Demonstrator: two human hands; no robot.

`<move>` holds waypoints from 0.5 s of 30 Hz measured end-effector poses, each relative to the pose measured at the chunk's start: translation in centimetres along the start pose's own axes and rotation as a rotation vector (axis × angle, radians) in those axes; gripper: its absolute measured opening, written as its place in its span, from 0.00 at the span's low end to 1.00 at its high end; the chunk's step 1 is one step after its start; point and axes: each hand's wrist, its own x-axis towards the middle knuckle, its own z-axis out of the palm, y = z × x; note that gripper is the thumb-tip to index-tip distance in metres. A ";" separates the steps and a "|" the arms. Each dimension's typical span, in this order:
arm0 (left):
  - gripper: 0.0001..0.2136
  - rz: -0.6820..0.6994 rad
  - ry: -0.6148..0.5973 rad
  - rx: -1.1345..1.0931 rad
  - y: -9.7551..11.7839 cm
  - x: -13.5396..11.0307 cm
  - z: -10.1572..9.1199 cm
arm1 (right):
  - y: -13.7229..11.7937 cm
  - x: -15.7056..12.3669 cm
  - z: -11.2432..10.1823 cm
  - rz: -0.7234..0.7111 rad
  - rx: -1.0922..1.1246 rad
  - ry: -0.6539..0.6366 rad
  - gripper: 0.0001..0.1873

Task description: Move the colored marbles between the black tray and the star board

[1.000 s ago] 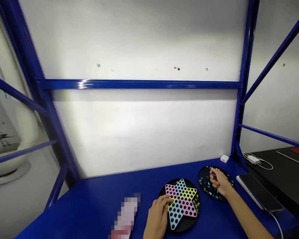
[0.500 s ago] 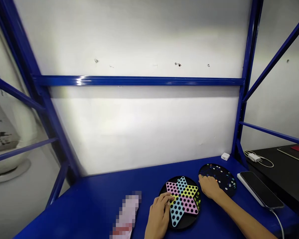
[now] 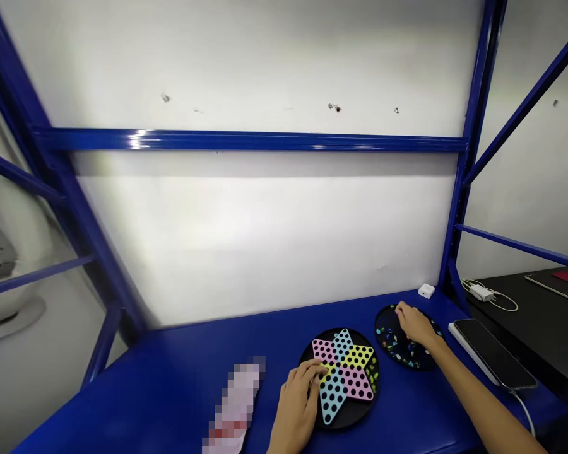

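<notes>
A round black Chinese checkers board (image 3: 343, 378) with a pink, yellow and light-blue star lies on the blue shelf. My left hand (image 3: 297, 403) rests on its left edge, fingers curled over the rim. To the right sits a round black tray (image 3: 392, 342) holding several small coloured marbles. My right hand (image 3: 415, 325) reaches into that tray, fingers bent down among the marbles. What the fingertips hold is hidden. A few green marbles sit in the board's right point (image 3: 373, 373).
A blurred pink-white object (image 3: 234, 407) lies left of the board. A phone (image 3: 492, 353) with a cable lies on a white slab at the right. A small white charger (image 3: 426, 291) sits by the blue upright (image 3: 454, 252). A black table stands beyond.
My right hand moved from the board's right edge back into the marble tray. The left hand stayed on the board. The view tilted slightly.
</notes>
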 end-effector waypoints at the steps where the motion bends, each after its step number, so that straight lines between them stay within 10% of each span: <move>1: 0.15 0.000 0.003 0.002 0.0 0.0 0.0 | 0.4 0.6 -0.1 0.034 -0.025 0.000 0.18; 15: 0.16 0.000 0.002 -0.012 0.3 -0.2 -0.2 | 1.5 6.0 1.2 0.091 -0.217 -0.174 0.19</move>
